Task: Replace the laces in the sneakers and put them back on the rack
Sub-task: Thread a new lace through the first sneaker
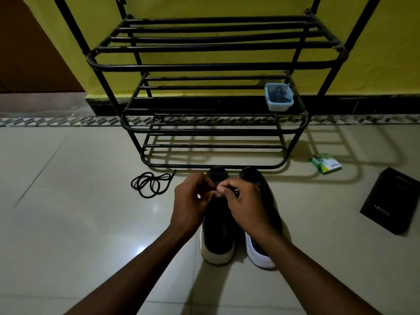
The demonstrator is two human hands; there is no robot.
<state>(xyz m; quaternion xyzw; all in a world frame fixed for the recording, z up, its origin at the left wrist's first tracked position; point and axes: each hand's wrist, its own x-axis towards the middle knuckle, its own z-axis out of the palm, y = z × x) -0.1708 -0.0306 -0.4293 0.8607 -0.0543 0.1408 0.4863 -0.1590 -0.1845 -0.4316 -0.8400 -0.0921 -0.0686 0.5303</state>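
Note:
Two black sneakers with white soles stand side by side on the tiled floor, toes toward the rack: the left sneaker [218, 237] and the right sneaker [263, 223]. My left hand [191, 201] and my right hand [243, 201] meet over the left sneaker's lacing area, fingers pinched together on a thin lace that is mostly hidden. A loose black lace [148, 181] lies coiled on the floor to the left. The black metal shoe rack [204, 130] stands against the yellow wall just beyond the sneakers.
A clear plastic box [279, 96] with dark laces inside sits on the rack's middle shelf at the right. A small green packet [326, 164] and a black box [392, 201] lie on the floor to the right.

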